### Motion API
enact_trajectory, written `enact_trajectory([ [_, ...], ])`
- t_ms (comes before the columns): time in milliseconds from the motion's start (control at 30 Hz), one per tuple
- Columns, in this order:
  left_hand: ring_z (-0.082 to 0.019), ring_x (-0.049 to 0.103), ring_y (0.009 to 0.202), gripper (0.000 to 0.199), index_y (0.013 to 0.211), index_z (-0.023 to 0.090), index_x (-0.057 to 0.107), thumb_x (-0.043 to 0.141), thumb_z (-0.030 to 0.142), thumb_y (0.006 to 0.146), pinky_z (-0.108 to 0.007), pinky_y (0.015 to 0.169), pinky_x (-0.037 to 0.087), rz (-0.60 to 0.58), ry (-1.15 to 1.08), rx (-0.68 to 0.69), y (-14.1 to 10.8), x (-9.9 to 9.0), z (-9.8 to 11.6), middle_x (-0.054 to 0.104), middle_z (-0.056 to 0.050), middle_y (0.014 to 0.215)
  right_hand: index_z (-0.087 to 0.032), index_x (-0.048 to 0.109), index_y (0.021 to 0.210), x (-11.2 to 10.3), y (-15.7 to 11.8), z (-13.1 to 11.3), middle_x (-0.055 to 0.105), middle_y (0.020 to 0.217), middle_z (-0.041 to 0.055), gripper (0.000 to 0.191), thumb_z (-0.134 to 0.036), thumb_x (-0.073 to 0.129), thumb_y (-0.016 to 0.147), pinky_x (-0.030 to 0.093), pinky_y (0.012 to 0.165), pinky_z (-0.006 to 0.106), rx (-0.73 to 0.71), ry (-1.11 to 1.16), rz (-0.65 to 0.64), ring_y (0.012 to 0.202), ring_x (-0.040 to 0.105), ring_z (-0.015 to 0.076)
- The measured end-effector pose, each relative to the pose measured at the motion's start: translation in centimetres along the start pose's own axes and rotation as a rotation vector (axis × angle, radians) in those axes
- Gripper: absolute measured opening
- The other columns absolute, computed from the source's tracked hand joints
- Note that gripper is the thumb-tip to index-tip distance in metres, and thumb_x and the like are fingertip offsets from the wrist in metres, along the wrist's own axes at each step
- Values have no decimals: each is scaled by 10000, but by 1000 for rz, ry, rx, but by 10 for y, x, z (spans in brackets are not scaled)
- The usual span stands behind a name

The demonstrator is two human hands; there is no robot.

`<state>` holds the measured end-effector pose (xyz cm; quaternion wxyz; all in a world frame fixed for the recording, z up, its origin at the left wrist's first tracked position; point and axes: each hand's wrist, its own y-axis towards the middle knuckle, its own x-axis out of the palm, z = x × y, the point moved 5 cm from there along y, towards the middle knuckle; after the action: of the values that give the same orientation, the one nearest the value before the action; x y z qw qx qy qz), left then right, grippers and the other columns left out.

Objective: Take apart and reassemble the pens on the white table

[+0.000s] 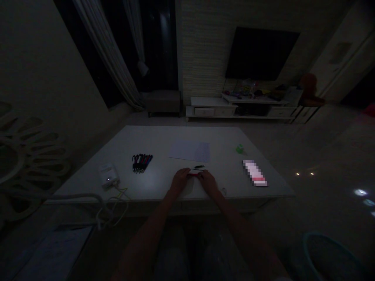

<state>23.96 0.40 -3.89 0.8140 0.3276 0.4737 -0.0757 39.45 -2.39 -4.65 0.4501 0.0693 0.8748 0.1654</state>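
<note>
**Left hand (180, 180) and right hand (208, 182) meet on a red pen (193, 174) at the near edge of the white table (152, 140)**

Both hands are curled around the red pen, one at each end, and it lies almost level just above the tabletop, close to the near edge and about midway along it. The room is dim, so the exact finger grip is hard to make out, though both hands appear to be grasping the pen. Just beyond them, a slim black pen part (198, 167) lies on the table, almost touching the fingertips of the right hand. Further on, a sheet of paper (189, 151) lies near the middle of the table.

Toward the left, a bundle of pens (142, 162) lies with mixed barrels side by side. Near the left edge sits a white device (108, 175), and a pale cable (101, 207) runs from that area over the near edge. Toward the right edge lie a small green object (240, 148) and a pixelated packet (254, 173), its markings unreadable. A teal basket (328, 257) stands on the floor at lower right.
</note>
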Motion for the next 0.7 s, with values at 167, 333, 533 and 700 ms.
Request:
enact_trajectory([
  [167, -163, 571, 984, 223, 1032, 186, 597, 450, 260, 881, -310, 897, 438, 154, 64, -208, -28, -48, -39, 631, -66, 1037, -209, 647, 966, 2, -2, 3, 628, 963, 75, 208, -289, 478, 873, 442, 836, 303, 14, -5, 24, 924, 579, 185],
  [333, -168, 570, 841, 260, 1013, 158, 574, 427, 324, 877, -305, 769, 439, 208, 243, -567, -51, -121, -109, 615, -64, 916, -182, 622, 1038, 3, -3, 5, 627, 1000, 93, 251, -303, 494, 858, 443, 843, 308, 24, 17, 37, 939, 581, 192],
  [533, -170, 543, 768, 207, 845, 133, 571, 518, 328, 801, -283, 652, 401, 63, 327, -703, -49, -145, -147, 580, -66, 865, -184, 620, 1026, 1, -3, 3, 630, 993, 87, 237, -276, 501, 842, 440, 846, 311, 10, 20, 58, 936, 580, 190],
  [700, -166, 527, 691, 191, 793, 136, 559, 508, 320, 789, -290, 604, 380, 35, 351, -766, -46, -139, -152, 548, -40, 761, -209, 624, 984, 1, -3, 2, 627, 957, 70, 202, -281, 486, 855, 446, 818, 306, 3, -7, 58, 908, 580, 191],
])
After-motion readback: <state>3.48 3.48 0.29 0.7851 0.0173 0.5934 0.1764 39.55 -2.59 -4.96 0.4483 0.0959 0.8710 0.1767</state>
